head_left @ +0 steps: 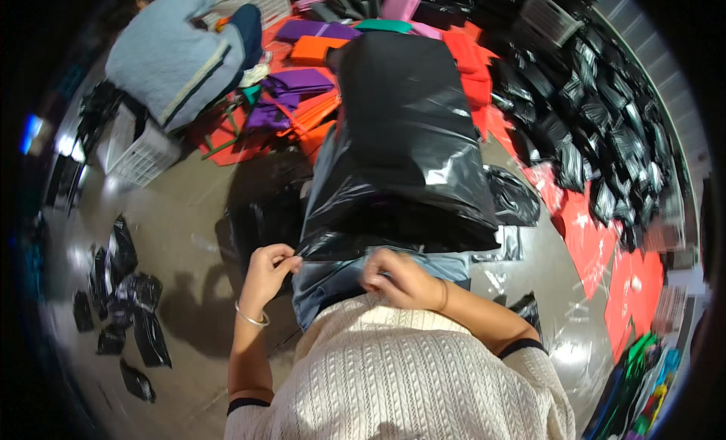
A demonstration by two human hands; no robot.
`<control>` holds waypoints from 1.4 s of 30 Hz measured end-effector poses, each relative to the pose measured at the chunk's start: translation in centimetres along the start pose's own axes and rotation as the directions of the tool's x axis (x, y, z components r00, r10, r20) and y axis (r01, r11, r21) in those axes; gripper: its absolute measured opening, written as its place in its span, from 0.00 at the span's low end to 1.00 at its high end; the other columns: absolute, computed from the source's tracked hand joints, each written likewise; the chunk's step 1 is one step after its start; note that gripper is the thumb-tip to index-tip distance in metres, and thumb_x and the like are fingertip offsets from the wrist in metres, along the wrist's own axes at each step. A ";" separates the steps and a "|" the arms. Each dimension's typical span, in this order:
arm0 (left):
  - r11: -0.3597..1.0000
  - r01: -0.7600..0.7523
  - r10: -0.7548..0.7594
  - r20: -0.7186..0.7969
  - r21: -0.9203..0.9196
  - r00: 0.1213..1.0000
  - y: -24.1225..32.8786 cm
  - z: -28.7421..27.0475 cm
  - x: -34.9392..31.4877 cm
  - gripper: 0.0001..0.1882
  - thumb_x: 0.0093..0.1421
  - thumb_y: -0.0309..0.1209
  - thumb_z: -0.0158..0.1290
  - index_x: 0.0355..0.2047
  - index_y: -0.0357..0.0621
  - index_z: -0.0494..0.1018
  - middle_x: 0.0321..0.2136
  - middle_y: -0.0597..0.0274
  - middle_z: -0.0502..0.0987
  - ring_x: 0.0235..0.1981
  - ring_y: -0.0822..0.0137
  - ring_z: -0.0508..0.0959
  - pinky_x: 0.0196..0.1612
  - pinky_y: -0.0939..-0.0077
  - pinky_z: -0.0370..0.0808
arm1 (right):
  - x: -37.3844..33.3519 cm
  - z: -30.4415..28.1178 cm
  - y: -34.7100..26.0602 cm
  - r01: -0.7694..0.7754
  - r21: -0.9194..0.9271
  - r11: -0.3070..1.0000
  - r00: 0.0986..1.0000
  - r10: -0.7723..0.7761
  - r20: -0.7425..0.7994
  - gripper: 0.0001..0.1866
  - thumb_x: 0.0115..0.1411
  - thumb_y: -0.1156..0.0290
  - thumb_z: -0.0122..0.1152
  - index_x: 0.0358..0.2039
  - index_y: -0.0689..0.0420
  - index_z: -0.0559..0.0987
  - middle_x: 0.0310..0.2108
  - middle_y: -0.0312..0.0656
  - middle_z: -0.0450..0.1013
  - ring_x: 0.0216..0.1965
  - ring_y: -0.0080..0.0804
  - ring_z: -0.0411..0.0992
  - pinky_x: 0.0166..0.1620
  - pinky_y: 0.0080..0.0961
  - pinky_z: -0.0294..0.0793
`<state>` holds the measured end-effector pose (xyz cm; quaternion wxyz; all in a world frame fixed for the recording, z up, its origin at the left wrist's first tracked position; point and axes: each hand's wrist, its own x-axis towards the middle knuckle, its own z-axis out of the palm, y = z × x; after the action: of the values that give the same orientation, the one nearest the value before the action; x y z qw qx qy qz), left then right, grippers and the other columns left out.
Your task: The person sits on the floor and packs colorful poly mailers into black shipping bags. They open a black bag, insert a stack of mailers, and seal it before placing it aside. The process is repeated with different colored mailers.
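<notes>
A large glossy black plastic bag (412,130) lies full and bulky in front of me, its mouth toward my body. At the mouth's left corner my left hand (268,270) is closed, thumb and fingertips pinching the edge of the bag. My right hand (402,279) is curled closed by the middle of the near edge, close to my sweater. It is a little blurred, and whatever its fingers hold, if anything, is hidden. Grey-blue sheeting (333,277) shows beneath the bag and across my lap.
To the far left a person (174,58) bends over by a white crate (140,152). Folded purple (299,84), orange and red bags lie beyond the black bag. Black packages (597,115) pile up at right on red sheets (639,289); several black pieces (136,296) lie at left.
</notes>
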<state>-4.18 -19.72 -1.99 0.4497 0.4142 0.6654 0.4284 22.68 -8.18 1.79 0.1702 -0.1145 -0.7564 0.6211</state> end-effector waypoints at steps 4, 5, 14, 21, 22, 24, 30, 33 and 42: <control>1.000 0.017 -0.018 0.072 0.008 0.997 -0.5 -0.9 0.7 0.04 0.57 0.19 0.56 0.27 0.32 0.72 0.22 0.60 0.78 0.25 0.73 0.79 0.30 0.81 0.75 | -15.7 -4.0 -2.3 -0.026 0.226 0.974 0.640 0.190 -0.745 0.03 0.63 0.75 0.53 0.36 0.57 0.70 0.30 0.34 0.66 0.27 0.18 0.64 0.31 0.17 0.66; 1.000 0.012 -0.013 0.079 0.005 0.997 -0.5 -1.1 0.8 0.04 0.57 0.19 0.56 0.27 0.32 0.72 0.22 0.59 0.78 0.24 0.73 0.78 0.29 0.81 0.75 | -21.2 -5.1 -3.1 -0.348 0.089 0.933 0.308 0.204 -0.929 0.05 0.63 0.75 0.52 0.40 0.58 0.69 0.29 0.33 0.64 0.26 0.17 0.62 0.28 0.15 0.63; 0.923 -0.021 -0.066 0.211 0.384 0.975 3.5 -2.1 1.9 0.07 0.55 0.22 0.58 0.25 0.31 0.71 0.17 0.61 0.75 0.22 0.75 0.78 0.26 0.81 0.73 | -41.2 -12.6 2.6 -0.914 0.093 -0.396 -0.128 0.063 -0.990 0.23 0.56 0.74 0.57 0.54 0.59 0.70 0.55 0.60 0.67 0.54 0.58 0.67 0.53 0.45 0.70; 0.489 -0.409 0.619 0.023 0.771 0.785 11.8 4.1 1.8 0.48 0.45 0.30 0.66 0.66 0.46 0.56 0.63 0.47 0.56 0.63 0.48 0.59 0.64 0.55 0.58 | -10.6 -10.0 -4.2 -0.484 -0.839 0.249 0.721 -0.429 -0.544 0.44 0.40 0.66 0.75 0.61 0.51 0.67 0.63 0.51 0.58 0.63 0.51 0.58 0.66 0.47 0.54; 0.336 -0.386 0.685 0.059 0.859 0.726 12.4 5.4 2.1 0.47 0.44 0.31 0.67 0.65 0.48 0.58 0.63 0.48 0.57 0.62 0.47 0.59 0.64 0.53 0.57 | -7.4 -9.2 -5.1 -0.366 -0.914 0.178 0.801 -0.439 -0.406 0.42 0.42 0.66 0.73 0.61 0.48 0.68 0.63 0.51 0.58 0.63 0.50 0.60 0.66 0.49 0.53; 0.048 -0.384 0.822 0.182 0.922 0.539 13.4 7.6 3.8 0.41 0.49 0.30 0.61 0.64 0.60 0.61 0.62 0.51 0.59 0.62 0.51 0.60 0.64 0.55 0.61 | -2.4 -8.2 -5.7 -0.217 -0.976 -0.001 0.846 -0.499 -0.187 0.35 0.50 0.67 0.64 0.61 0.45 0.69 0.63 0.51 0.58 0.62 0.48 0.61 0.66 0.47 0.55; -0.105 -0.535 0.885 0.324 0.838 0.334 14.4 6.3 4.2 0.10 0.49 0.26 0.53 0.34 0.49 0.74 0.34 0.64 0.71 0.36 0.64 0.72 0.38 0.72 0.73 | -1.6 -9.7 -6.5 -0.005 -0.996 0.089 0.743 -0.666 -0.063 0.10 0.45 0.74 0.59 0.31 0.56 0.77 0.34 0.41 0.73 0.33 0.34 0.73 0.37 0.30 0.72; 0.253 -0.748 0.687 0.431 0.613 0.585 15.4 4.4 0.8 0.07 0.41 0.20 0.52 0.20 0.48 0.72 0.23 0.65 0.69 0.30 0.65 0.72 0.29 0.74 0.70 | -4.1 -9.8 -7.7 0.241 -0.953 0.185 0.791 -0.606 0.082 0.07 0.37 0.74 0.62 0.19 0.55 0.72 0.25 0.36 0.71 0.26 0.31 0.72 0.29 0.25 0.70; 0.235 -0.930 0.851 0.402 0.283 0.337 24.7 5.6 16.4 0.14 0.61 0.33 0.50 0.44 0.39 0.74 0.45 0.49 0.76 0.49 0.52 0.74 0.53 0.65 0.69 | 7.5 -16.0 -8.8 0.318 -0.758 0.570 0.862 -0.506 -0.019 0.25 0.58 0.58 0.64 0.48 0.65 0.75 0.48 0.58 0.71 0.53 0.55 0.68 0.57 0.40 0.66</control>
<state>1.15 3.88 16.05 0.0619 0.8460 0.3504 0.3970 22.52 7.29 14.00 0.3386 -0.0643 -0.9194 0.1895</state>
